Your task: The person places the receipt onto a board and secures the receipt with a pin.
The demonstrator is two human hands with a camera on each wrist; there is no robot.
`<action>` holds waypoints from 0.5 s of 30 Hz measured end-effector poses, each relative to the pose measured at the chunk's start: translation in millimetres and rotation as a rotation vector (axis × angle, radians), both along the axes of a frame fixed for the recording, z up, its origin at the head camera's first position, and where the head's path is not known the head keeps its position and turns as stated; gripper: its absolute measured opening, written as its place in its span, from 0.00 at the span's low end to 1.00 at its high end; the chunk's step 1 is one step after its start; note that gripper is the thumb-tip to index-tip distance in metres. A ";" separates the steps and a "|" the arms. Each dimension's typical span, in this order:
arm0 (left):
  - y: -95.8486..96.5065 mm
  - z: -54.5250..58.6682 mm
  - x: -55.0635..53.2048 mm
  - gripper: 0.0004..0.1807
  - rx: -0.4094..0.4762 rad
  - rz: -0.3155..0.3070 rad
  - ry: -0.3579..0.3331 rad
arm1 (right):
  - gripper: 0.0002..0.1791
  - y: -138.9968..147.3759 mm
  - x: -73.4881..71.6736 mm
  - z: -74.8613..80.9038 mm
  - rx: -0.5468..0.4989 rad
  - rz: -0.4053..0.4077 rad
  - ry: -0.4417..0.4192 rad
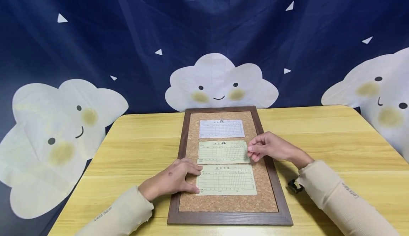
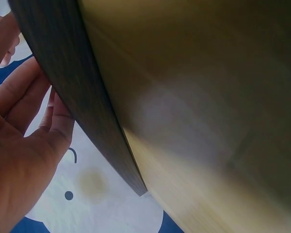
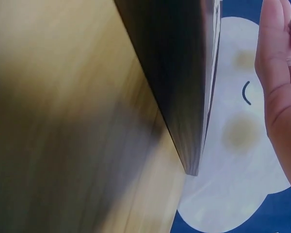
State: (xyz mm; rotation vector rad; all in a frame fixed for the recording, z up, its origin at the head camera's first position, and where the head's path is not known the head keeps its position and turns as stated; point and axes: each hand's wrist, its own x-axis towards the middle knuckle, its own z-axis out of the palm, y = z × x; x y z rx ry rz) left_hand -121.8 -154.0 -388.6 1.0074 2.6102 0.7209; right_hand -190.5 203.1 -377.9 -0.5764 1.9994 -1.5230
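A cork board (image 1: pixel 228 204) in a dark brown wooden frame lies on the table with three printed form slips in a column. The top slip (image 1: pixel 221 131) is white. Below it come a pale green middle slip (image 1: pixel 222 153) and a pale green bottom slip (image 1: pixel 225 182). Thumb and fingertips of my left hand (image 1: pixel 174 177), spread apart, touch the bottom slip's left edge. My right hand (image 1: pixel 271 147) pinches at the right edge of the middle slip with thumb and forefinger, other fingers bent beneath. Neither wrist view shows the slips' faces.
Small metal clips (image 1: pixel 222 120) sit at the top edges of the upper two slips. Yellow wood-grain table (image 1: pixel 137 133) extends on both sides of the board. A dark blue cloth (image 1: pixel 204 23) with white clouds hangs behind. A black band (image 1: pixel 294 186) is on the right wrist.
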 end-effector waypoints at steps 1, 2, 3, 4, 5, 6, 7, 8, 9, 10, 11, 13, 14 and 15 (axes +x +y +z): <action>0.0 0.0 0.0 0.26 -0.001 0.000 0.001 | 0.14 -1.2 0.2 0.4 0.001 0.000 -0.002; 0.0 -0.1 0.0 0.26 0.000 -0.001 0.003 | 0.13 -2.5 0.3 0.5 0.004 -0.004 -0.003; 0.0 -0.1 0.0 0.26 0.000 -0.002 0.004 | 0.13 -3.7 0.2 0.5 0.008 -0.012 -0.003; 0.0 0.0 -0.1 0.26 -0.001 -0.002 0.005 | 0.13 -5.1 0.1 0.5 0.012 -0.022 -0.002; 0.0 0.0 -0.1 0.26 -0.002 -0.003 0.007 | 0.12 -6.5 0.3 0.7 0.014 -0.030 -0.003; 0.1 0.0 -0.1 0.26 -0.002 -0.002 0.006 | 0.13 -7.9 0.4 1.0 0.014 -0.037 -0.004; 0.1 0.1 -0.2 0.26 -0.003 -0.001 0.006 | 0.13 -9.3 0.6 1.2 0.014 -0.043 -0.009; 0.1 0.1 -0.2 0.26 -0.004 0.000 0.005 | 0.13 -10.7 0.7 1.4 0.013 -0.045 -0.016; 0.1 0.2 -0.2 0.26 -0.004 0.002 0.002 | 0.14 -12.1 0.9 1.4 0.010 -0.043 -0.023; 0.1 0.3 -0.2 0.26 -0.004 0.002 0.001 | 0.14 -13.5 1.1 1.3 0.009 -0.037 -0.027; 0.2 0.3 -0.2 0.26 -0.004 0.003 -0.002 | 0.14 -14.8 1.3 1.2 0.005 -0.031 -0.034; 0.2 0.4 -0.2 0.26 -0.004 0.006 -0.005 | 0.14 -17.1 1.6 0.6 -0.005 -0.012 -0.037; 0.2 0.4 -0.2 0.26 -0.004 0.006 -0.006 | 0.13 -18.1 1.8 0.3 -0.011 -0.003 -0.035; 0.3 0.4 -0.2 0.26 -0.003 0.006 -0.007 | 0.13 -19.0 1.9 0.1 -0.015 0.004 -0.030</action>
